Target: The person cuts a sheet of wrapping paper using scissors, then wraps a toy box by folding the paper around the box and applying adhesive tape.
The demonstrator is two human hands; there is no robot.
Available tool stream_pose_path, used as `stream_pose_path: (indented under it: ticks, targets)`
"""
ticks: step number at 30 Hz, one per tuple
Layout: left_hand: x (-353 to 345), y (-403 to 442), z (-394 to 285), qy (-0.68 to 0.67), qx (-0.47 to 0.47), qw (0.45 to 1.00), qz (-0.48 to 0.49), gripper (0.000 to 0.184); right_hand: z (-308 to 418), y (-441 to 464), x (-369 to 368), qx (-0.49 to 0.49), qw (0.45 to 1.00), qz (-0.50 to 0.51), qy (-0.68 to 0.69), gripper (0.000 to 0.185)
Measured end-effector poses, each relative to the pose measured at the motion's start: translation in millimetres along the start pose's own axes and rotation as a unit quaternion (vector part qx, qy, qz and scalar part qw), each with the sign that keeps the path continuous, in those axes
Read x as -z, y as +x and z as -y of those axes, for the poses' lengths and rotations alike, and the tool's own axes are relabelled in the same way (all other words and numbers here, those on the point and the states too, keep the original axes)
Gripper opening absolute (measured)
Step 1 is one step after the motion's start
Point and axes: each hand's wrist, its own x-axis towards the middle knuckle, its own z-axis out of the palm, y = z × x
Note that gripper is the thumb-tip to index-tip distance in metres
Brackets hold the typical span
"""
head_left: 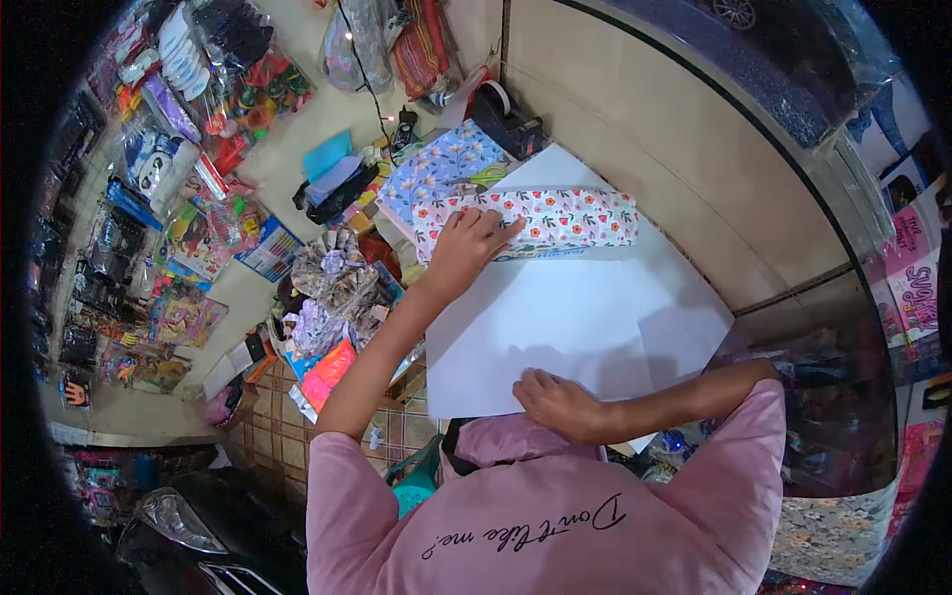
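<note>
A large sheet of wrapping paper lies with its plain white side up on the surface before me. Its far part is folded over, showing a printed strip of red and orange flowers. Beneath that strip's near edge, a sliver of a box with blue lettering shows; the rest of it is covered. My left hand presses on the strip's left part, fingers spread. At the sheet's near edge, my right hand has its fingers curled on the paper, thumb hidden.
Green-handled scissors lie on blue floral paper beyond my left hand. A tape dispenser stands behind. Crumpled paper is heaped at the left. A glass-edged counter curves along the right, and packaged goods hang at the left.
</note>
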Motion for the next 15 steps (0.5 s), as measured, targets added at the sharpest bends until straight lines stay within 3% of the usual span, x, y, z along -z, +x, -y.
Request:
stream_pose_path:
  ticks: [4,7,8,11,13,15]
  targets:
    - [0.1,0.4,-0.6,-0.014,0.001,0.999,-0.033,0.044,-13.3,4.0,40.5,-0.013,0.987,0.115,0.115,0.021]
    - [1.4,-0.3,-1.5,-0.035,0.043,0.998,-0.006,0.034,-36.5,9.0,70.1,0.011,0.987,0.070,0.142,0.018]
    - [1.2,-0.5,-0.9,-0.041,0.060,0.997,0.011,0.031,-49.0,9.4,74.9,0.013,0.984,-0.016,0.175,0.016]
    - [2.5,1.9,0.1,-0.027,0.026,0.999,-0.013,0.024,-88.9,31.1,109.7,-0.037,0.995,-0.029,0.087,0.011]
    - [2.6,3.7,6.1,-0.050,0.002,0.999,0.003,0.028,-123.2,44.2,118.8,-0.036,0.980,-0.123,0.150,0.018]
    - [0.1,4.0,16.7,-0.101,0.005,0.995,0.023,0.032,-158.3,60.5,119.2,-0.013,0.968,-0.143,0.205,0.021]
